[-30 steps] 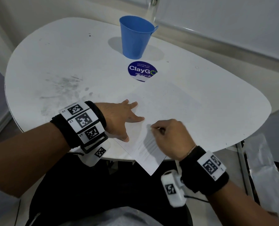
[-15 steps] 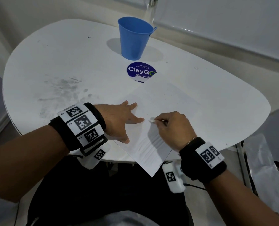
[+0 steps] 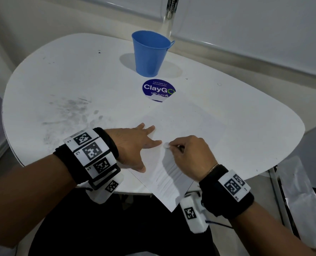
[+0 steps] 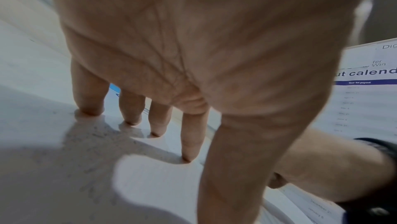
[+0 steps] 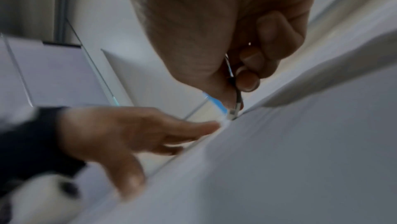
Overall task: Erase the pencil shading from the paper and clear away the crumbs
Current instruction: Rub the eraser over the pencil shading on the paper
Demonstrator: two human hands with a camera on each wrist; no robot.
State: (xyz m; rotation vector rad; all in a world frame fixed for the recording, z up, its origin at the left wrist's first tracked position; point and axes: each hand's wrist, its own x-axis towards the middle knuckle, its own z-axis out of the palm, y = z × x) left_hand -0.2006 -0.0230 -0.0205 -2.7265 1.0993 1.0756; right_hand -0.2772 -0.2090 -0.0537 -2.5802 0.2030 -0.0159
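Note:
A white paper sheet (image 3: pixel 190 122) lies slanted on the white table (image 3: pixel 61 80), its near corner hanging over the front edge. Faint pencil shading (image 3: pixel 169 174) streaks the sheet's near part. My left hand (image 3: pixel 144 145) lies flat with spread fingers on the sheet's left edge; in the left wrist view the fingertips (image 4: pixel 187 158) press down. My right hand (image 3: pixel 173 147) pinches a small white eraser (image 3: pixel 166 145) against the paper, right beside the left index fingertip. The right wrist view is blurred but shows the eraser (image 5: pixel 231 113) under the curled fingers (image 5: pixel 247 81).
A blue bucket (image 3: pixel 150 52) stands at the back of the table, a round ClayGo sticker (image 3: pixel 158 89) in front of it. Grey smudges (image 3: pixel 70 109) mark the tabletop left of the paper. A plastic bag (image 3: pixel 304 182) lies on the floor at right.
My right hand has slid the eraser away from me along the paper, up to the left index fingertip, uncovering the shaded streaks behind it. The left hand has stayed flat.

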